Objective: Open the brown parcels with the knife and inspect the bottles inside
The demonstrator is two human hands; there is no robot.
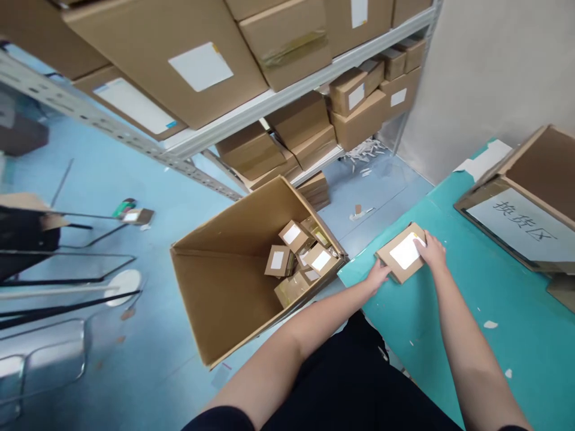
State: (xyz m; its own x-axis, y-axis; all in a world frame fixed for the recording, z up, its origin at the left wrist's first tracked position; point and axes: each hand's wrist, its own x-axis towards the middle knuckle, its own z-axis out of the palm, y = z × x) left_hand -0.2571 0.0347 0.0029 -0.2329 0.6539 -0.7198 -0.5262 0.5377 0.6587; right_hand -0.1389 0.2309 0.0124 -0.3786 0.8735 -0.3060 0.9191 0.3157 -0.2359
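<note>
Between my two hands is a small cardboard box (395,263) with a white label on its upper face, held above the green tabletop (431,323). My left hand (378,275) grips its near left edge, fingers partly tucked beneath it. At the right end, my right hand (432,250) has its thumb on top by the label and its other fingers round the far side. To the left on the floor stands a large open carton (224,299). Several small labelled boxes (291,233) lie jumbled along its right side.
Metal shelving (215,129) full of cardboard boxes (287,42) crosses the top. An open box with a handwritten paper sign (521,221) stands at the table's right. Chair frames (67,269) are at the left. Paper scraps (366,149) litter the floor below the shelves.
</note>
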